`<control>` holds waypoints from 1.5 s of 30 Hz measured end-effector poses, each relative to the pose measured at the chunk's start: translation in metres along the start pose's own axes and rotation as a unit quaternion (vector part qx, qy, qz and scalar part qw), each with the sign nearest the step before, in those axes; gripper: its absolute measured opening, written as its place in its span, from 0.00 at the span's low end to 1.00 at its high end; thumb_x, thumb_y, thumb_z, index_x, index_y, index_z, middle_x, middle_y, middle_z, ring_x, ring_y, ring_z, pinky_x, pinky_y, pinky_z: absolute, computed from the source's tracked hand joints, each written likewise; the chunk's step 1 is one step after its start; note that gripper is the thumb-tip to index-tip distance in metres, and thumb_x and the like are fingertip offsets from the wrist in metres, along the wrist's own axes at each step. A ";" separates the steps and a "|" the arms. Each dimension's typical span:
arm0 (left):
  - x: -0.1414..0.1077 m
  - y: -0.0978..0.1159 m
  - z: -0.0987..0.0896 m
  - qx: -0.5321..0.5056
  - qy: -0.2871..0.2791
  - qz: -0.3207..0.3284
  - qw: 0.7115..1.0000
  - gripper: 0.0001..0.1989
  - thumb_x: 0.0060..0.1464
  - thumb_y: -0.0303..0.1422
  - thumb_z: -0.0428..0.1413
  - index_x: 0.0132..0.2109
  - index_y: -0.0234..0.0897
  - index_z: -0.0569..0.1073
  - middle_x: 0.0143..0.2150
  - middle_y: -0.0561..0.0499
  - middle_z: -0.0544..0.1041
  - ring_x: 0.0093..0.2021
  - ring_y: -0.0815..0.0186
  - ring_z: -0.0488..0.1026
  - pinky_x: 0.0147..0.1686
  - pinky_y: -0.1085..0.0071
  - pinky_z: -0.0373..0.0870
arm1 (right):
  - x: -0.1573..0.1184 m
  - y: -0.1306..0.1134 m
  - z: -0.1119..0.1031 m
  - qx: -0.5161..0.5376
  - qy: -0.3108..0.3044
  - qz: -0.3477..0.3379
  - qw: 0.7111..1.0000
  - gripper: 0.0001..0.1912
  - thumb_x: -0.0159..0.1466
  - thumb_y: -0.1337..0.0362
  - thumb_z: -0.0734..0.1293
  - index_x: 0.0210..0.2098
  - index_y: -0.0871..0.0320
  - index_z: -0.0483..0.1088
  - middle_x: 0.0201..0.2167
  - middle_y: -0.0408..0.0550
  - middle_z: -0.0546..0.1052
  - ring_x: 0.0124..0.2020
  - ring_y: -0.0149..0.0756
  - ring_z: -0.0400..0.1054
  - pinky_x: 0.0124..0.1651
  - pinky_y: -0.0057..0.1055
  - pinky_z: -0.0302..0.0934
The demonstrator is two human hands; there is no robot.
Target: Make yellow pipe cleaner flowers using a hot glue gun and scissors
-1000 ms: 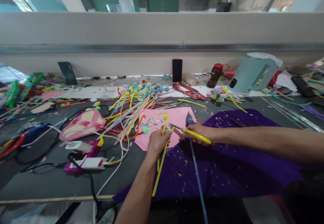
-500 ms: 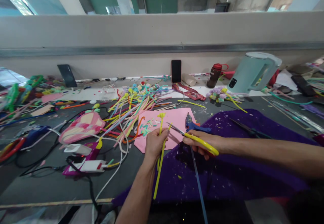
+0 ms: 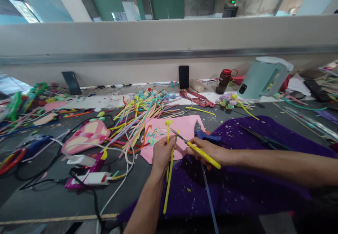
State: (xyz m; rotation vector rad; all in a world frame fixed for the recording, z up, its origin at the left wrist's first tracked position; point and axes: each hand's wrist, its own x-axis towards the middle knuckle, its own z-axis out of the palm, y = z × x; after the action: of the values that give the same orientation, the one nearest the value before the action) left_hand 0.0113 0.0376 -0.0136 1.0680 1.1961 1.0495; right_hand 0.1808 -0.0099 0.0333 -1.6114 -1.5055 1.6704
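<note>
Pinched between the fingers of my left hand (image 3: 164, 153) are yellow pipe cleaners (image 3: 168, 188); a long end hangs down below the hand and a small yellow tuft (image 3: 168, 122) tops one stem above it. My right hand (image 3: 204, 151) grips scissors (image 3: 203, 154) with yellow handles. Their blades point left and lie at the short yellow tip above my left thumb; whether they touch it I cannot tell. Under my right hand runs a thin light-blue strip (image 3: 209, 195), its upper end hidden. Beneath both hands lie a pink sheet (image 3: 188, 121) with green snippets and a purple cloth (image 3: 237, 191).
A blue glue gun (image 3: 207, 135) sits just beyond my right hand. Many coloured pipe cleaners (image 3: 148, 110) pile up behind the pink sheet. Cables and a power strip (image 3: 97, 163) occupy the left. Along the back stand a phone (image 3: 184, 77), a bottle (image 3: 224, 81) and a kettle (image 3: 261, 79).
The scissors and my right hand have shifted a little left, bringing the blades across the yellow tip. My left hand keeps its pinch. The whole view has tilted slightly.
</note>
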 end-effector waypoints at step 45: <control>-0.006 0.008 0.007 -0.099 -0.166 -0.111 0.975 0.16 0.43 0.40 0.59 0.34 0.30 0.75 0.21 0.51 0.73 0.12 0.79 0.56 0.14 0.78 0.53 | -0.012 0.015 -0.025 0.018 0.007 -0.005 1.000 0.20 0.56 0.46 0.61 0.40 0.53 0.60 0.21 0.35 0.62 0.12 0.21 0.54 0.12 0.20 0.52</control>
State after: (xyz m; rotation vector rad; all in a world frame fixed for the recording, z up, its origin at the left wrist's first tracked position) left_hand 0.0174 0.0325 -0.0046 0.8885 0.8972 0.7631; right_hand 0.2121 -0.0148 0.0319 -1.5905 -1.4673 1.6677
